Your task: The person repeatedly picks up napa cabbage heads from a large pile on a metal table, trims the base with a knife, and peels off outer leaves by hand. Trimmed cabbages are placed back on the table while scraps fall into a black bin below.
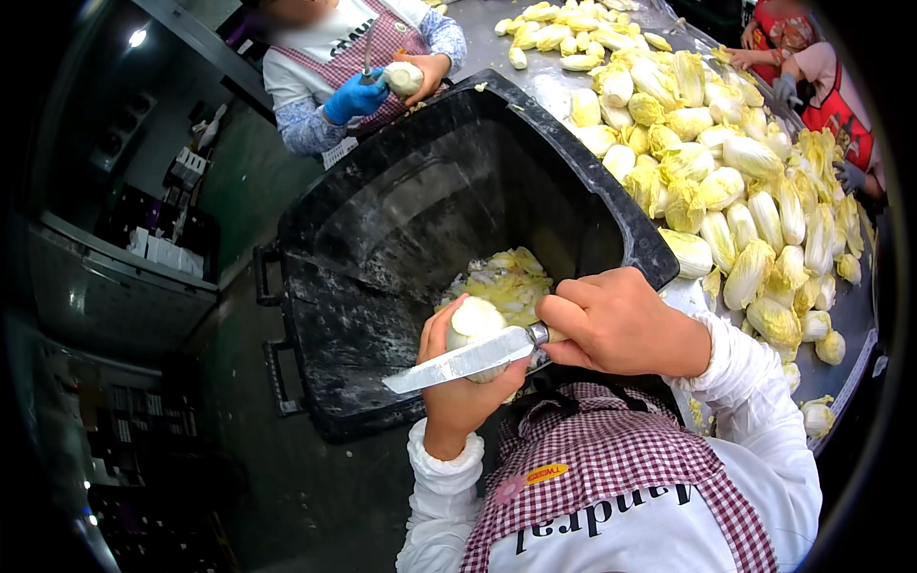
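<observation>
My left hand (pixel 458 401) is wrapped around a napa cabbage (pixel 476 320), its pale cut base facing up. In my right hand (pixel 623 322) is a knife (pixel 466 359) with a wooden handle and a broad metal blade. The blade lies across the near side of the cabbage, its tip reaching past my left hand; whether it touches the cabbage I cannot tell. Both hands are over the near rim of a large black plastic bin (pixel 344 236). Trimmed cabbage leaves (pixel 519 283) lie at the bottom of the bin.
A metal table (pixel 852 358) on the right bears a big pile of napa cabbages (pixel 688 172). Across the bin a co-worker (pixel 358 71) holds a knife and a cabbage. More people (pixel 824 86) stand at the table's far side. Crates (pixel 165 251) are stacked at the left.
</observation>
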Available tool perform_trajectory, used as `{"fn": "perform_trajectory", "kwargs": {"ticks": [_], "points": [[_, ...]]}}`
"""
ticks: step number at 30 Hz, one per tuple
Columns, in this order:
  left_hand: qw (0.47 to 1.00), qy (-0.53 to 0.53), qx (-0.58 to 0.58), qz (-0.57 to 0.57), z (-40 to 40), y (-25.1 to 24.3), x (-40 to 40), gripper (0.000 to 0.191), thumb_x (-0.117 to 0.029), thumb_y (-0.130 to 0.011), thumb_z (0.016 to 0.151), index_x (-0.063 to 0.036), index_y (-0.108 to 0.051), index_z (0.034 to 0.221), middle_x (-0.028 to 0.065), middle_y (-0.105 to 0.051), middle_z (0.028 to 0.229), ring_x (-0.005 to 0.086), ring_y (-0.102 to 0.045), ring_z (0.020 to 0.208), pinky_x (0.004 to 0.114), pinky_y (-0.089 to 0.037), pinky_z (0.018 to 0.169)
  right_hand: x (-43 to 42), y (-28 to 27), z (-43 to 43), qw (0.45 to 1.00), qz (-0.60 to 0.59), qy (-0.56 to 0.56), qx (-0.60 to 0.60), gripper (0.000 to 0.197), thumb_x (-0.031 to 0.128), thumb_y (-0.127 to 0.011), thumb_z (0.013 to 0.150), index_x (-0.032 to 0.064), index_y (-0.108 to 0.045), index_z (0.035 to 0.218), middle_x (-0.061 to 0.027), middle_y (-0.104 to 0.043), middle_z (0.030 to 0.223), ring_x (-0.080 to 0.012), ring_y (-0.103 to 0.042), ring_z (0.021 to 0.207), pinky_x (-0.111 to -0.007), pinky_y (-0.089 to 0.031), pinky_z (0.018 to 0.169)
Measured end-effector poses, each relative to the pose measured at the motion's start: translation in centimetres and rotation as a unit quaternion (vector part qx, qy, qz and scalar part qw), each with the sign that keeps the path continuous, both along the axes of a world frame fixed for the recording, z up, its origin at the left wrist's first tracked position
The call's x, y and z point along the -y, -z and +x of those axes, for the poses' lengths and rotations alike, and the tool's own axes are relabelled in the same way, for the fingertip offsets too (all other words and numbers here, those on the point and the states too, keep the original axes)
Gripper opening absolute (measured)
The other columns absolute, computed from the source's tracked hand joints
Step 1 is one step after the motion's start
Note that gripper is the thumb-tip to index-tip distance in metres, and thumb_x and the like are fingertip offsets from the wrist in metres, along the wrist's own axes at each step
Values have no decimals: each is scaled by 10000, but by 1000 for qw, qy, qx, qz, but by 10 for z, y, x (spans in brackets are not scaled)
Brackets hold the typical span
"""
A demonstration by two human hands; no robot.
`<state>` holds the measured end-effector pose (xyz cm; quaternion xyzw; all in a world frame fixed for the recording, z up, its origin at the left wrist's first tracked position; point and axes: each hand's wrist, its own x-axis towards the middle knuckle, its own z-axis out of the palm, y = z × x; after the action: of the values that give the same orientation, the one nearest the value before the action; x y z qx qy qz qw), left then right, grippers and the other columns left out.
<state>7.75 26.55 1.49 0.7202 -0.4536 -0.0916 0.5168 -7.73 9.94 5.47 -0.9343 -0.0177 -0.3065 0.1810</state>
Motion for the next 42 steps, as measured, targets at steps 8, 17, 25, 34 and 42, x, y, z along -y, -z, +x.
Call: {"fn": "perform_trajectory", "kwargs": {"ticks": [8,17,25,34,42], "points": [[997,2,82,10,1,-11,6,688,-211,-853,535,8,-551,1113,147,-627,975,291,-643,868,382,-521,774,1,-2,1,999,9,-23,-33,296,260,-700,773,61,-492,843,-68,-511,651,-250,-599,562,-368,-455,467],[993,-21,111,23,0,-11,9,650,-195,-843,549,8,-558,1097,146,-622,955,298,-638,851,387,-518,766,8,10,8,999,-20,18,-35,309,244,-722,736,67,-497,855,-80,-535,664,-259,-613,575,-370,-464,476],[998,-41,14,37,-6,-13,0,653,-182,-835,547,21,-557,1100,158,-626,968,291,-641,877,378,-515,799,41,41,16,981,-52,160,-95,280,217,-726,732,85,-490,807,-81,-550,647,-284,-597,567,-397,-457,484],[944,28,-301,-130,-8,-18,7,740,-244,-745,715,32,-419,1319,134,-531,1170,226,-550,1092,359,-437,965,32,25,24,976,215,13,18,274,220,-669,833,22,-579,1000,-156,-611,836,-341,-618,750,-395,-495,644],[864,96,-441,-221,-11,6,27,601,-263,-682,888,14,-392,1336,135,-519,1273,235,-525,1167,372,-415,1017,0,37,35,807,578,-106,-53,505,349,-727,833,-13,-584,1155,-136,-661,983,-203,-648,856,-303,-503,745]]}}
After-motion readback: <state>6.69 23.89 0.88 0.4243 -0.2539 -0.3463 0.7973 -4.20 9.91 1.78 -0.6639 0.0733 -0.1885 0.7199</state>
